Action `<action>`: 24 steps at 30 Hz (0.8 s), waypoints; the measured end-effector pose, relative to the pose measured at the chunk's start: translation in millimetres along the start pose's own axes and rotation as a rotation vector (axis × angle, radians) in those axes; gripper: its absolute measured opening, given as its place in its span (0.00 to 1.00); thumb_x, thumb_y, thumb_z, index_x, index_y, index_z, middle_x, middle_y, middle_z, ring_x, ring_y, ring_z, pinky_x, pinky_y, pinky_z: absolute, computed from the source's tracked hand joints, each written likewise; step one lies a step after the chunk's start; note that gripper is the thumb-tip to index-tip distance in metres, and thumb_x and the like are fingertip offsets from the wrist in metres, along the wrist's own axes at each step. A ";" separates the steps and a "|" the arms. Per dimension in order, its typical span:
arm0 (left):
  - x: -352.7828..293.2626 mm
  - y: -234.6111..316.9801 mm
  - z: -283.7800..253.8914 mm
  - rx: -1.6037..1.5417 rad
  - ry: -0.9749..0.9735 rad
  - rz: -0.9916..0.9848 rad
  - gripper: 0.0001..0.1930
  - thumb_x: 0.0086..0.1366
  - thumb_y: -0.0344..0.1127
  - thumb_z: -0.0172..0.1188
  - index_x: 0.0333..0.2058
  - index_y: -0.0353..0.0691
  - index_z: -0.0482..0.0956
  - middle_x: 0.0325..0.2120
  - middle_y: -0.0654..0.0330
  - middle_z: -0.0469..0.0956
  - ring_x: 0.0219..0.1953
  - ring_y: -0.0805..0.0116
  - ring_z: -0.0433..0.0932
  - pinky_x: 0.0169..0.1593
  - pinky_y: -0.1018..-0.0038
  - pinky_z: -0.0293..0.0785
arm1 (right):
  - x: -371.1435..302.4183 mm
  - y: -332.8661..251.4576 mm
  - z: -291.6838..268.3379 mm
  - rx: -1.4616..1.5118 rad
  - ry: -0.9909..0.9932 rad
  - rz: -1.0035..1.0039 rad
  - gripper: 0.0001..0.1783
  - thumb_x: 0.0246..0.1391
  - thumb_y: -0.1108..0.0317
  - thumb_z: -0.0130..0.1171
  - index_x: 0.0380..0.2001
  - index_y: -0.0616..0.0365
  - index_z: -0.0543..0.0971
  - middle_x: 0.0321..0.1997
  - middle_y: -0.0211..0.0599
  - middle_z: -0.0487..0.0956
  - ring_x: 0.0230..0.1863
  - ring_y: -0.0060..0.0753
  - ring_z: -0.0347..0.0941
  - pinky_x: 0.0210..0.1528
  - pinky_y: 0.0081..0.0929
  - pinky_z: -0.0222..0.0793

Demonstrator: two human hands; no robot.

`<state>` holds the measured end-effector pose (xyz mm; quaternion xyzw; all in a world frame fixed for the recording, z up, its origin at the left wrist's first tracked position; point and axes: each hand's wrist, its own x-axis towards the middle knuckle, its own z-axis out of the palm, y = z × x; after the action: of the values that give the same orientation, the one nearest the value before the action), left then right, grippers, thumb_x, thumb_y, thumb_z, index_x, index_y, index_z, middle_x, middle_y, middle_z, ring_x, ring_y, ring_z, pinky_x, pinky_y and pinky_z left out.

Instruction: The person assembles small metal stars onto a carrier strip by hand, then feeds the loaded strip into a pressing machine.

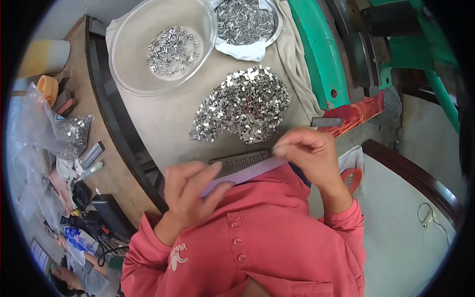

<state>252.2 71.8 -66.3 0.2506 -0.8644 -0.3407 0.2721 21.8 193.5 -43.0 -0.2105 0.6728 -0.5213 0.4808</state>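
My left hand (190, 192) is beside the left end of a lavender textured strip (245, 173), its thumb and fingers apart, with nothing visible between them. My right hand (312, 154) is closed in a pinch at the strip's right end. Whatever sits between those fingertips is too small or hidden to name. Just beyond the strip, close to my body, lies a narrow dark metal rack (240, 158) with a row of small slots or pieces. Past it, a heap of small shiny metal pieces (245, 106) spreads over the cloth-covered table (148, 123).
A clear plastic tub (118, 74) with small metal pins stands at the far left; a bowl (278, 22) of similar pins sits beside it. Green machinery (321, 54) borders the right. A side bench (111, 163) at left carries bags and tools. Another person (84, 277) is at lower left.
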 end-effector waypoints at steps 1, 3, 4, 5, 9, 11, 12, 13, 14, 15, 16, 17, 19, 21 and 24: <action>12.0 6.9 2.8 0.000 0.023 0.064 0.26 0.42 0.35 0.79 0.44 0.43 0.85 0.32 0.64 0.76 0.33 0.67 0.75 0.36 0.72 0.65 | 0.0 -3.3 4.5 0.033 -0.094 -0.017 0.03 0.54 0.77 0.68 0.33 0.62 0.86 0.32 0.27 0.81 0.33 0.14 0.75 0.35 0.16 0.69; 32.2 12.1 2.7 -0.006 -0.011 0.140 0.26 0.42 0.35 0.78 0.44 0.44 0.86 0.32 0.66 0.76 0.32 0.68 0.74 0.35 0.72 0.64 | 1.5 -11.1 13.5 0.081 -0.137 0.005 0.03 0.54 0.77 0.68 0.33 0.62 0.86 0.31 0.28 0.80 0.33 0.16 0.74 0.35 0.16 0.69; 38.4 14.3 3.4 -0.017 -0.048 0.209 0.25 0.42 0.35 0.78 0.44 0.44 0.86 0.32 0.67 0.76 0.31 0.70 0.74 0.34 0.73 0.63 | 2.7 -14.6 16.1 0.098 -0.206 0.017 0.02 0.55 0.76 0.68 0.33 0.62 0.86 0.31 0.29 0.80 0.34 0.16 0.74 0.36 0.17 0.69; 39.2 17.0 7.8 -0.048 0.002 0.223 0.23 0.43 0.34 0.77 0.43 0.46 0.87 0.31 0.70 0.76 0.30 0.71 0.73 0.34 0.73 0.61 | 2.6 -16.8 17.8 0.112 -0.275 0.031 0.02 0.55 0.76 0.67 0.33 0.62 0.86 0.31 0.29 0.80 0.34 0.17 0.74 0.37 0.17 0.68; 38.9 18.9 3.5 -0.045 0.028 0.271 0.22 0.42 0.33 0.77 0.41 0.46 0.87 0.30 0.70 0.75 0.30 0.72 0.74 0.35 0.74 0.62 | 2.0 -21.3 20.9 0.097 -0.350 0.052 0.04 0.58 0.73 0.66 0.34 0.62 0.85 0.32 0.29 0.80 0.36 0.17 0.75 0.39 0.18 0.70; 35.8 19.6 5.8 -0.029 0.074 0.277 0.16 0.44 0.32 0.74 0.36 0.46 0.87 0.30 0.70 0.75 0.32 0.72 0.74 0.36 0.74 0.63 | 1.1 -17.4 22.4 0.173 -0.363 0.087 0.04 0.59 0.73 0.66 0.34 0.63 0.85 0.32 0.28 0.80 0.37 0.17 0.75 0.40 0.18 0.70; 36.6 20.1 4.3 -0.024 0.077 0.279 0.16 0.44 0.32 0.74 0.36 0.46 0.87 0.30 0.70 0.75 0.32 0.72 0.74 0.36 0.74 0.63 | 0.7 -16.3 23.5 0.250 -0.375 0.128 0.05 0.60 0.72 0.65 0.35 0.63 0.84 0.32 0.27 0.80 0.37 0.17 0.75 0.41 0.18 0.71; 38.1 20.7 2.3 0.067 0.073 0.372 0.14 0.45 0.32 0.72 0.34 0.47 0.86 0.30 0.70 0.75 0.32 0.73 0.75 0.36 0.75 0.63 | 0.1 -17.3 23.7 0.250 -0.379 0.124 0.05 0.60 0.72 0.65 0.35 0.63 0.84 0.32 0.27 0.80 0.37 0.17 0.75 0.41 0.18 0.71; 39.7 20.8 0.3 0.161 0.070 0.461 0.12 0.46 0.32 0.71 0.32 0.47 0.84 0.31 0.70 0.76 0.33 0.73 0.75 0.37 0.75 0.63 | 0.0 -18.7 23.0 0.304 -0.382 0.182 0.05 0.61 0.73 0.64 0.35 0.63 0.84 0.34 0.27 0.80 0.38 0.17 0.75 0.42 0.18 0.71; 41.9 21.0 0.2 0.168 0.072 0.459 0.12 0.46 0.32 0.71 0.32 0.47 0.84 0.31 0.70 0.76 0.33 0.73 0.75 0.37 0.75 0.63 | -0.3 -19.4 22.2 0.358 -0.385 0.242 0.05 0.62 0.73 0.63 0.35 0.63 0.84 0.35 0.27 0.80 0.38 0.16 0.76 0.43 0.19 0.72; 44.9 21.6 1.4 0.201 0.062 0.506 0.11 0.46 0.33 0.70 0.32 0.47 0.83 0.31 0.70 0.76 0.33 0.74 0.75 0.37 0.75 0.63 | -0.6 -18.8 21.4 0.358 -0.392 0.242 0.05 0.62 0.73 0.63 0.35 0.63 0.84 0.35 0.27 0.80 0.38 0.16 0.76 0.43 0.19 0.72; 47.6 23.0 3.2 0.231 0.052 0.553 0.11 0.46 0.33 0.69 0.31 0.48 0.82 0.32 0.71 0.76 0.33 0.74 0.75 0.37 0.76 0.63 | -1.1 -18.1 18.8 0.335 -0.361 0.234 0.04 0.61 0.73 0.64 0.35 0.63 0.84 0.36 0.28 0.81 0.37 0.16 0.75 0.42 0.18 0.71; 48.8 22.6 3.3 0.229 0.021 0.535 0.11 0.47 0.33 0.69 0.32 0.47 0.82 0.33 0.70 0.76 0.33 0.73 0.76 0.38 0.74 0.65 | -1.4 -15.8 14.9 0.312 -0.333 0.231 0.04 0.60 0.72 0.64 0.34 0.62 0.84 0.37 0.30 0.81 0.36 0.16 0.75 0.40 0.17 0.71; 47.7 17.6 1.3 0.141 -0.028 0.390 0.09 0.50 0.33 0.67 0.33 0.47 0.82 0.34 0.68 0.77 0.34 0.71 0.77 0.39 0.72 0.66 | -2.7 -12.1 9.2 -0.175 -0.100 -0.116 0.03 0.52 0.76 0.69 0.30 0.61 0.84 0.33 0.31 0.79 0.35 0.23 0.74 0.41 0.22 0.68; 32.5 4.3 -5.3 0.084 -0.026 0.136 0.11 0.48 0.31 0.73 0.32 0.45 0.84 0.31 0.63 0.77 0.32 0.65 0.77 0.36 0.70 0.68 | 5.9 8.4 -6.0 -0.790 0.210 -0.570 0.07 0.41 0.73 0.73 0.28 0.53 0.86 0.36 0.28 0.78 0.43 0.33 0.70 0.46 0.29 0.64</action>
<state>230.9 52.1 -50.2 0.1979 -0.8964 -0.2880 0.2725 15.8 195.0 -53.1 -0.4984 0.7794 -0.3559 0.1322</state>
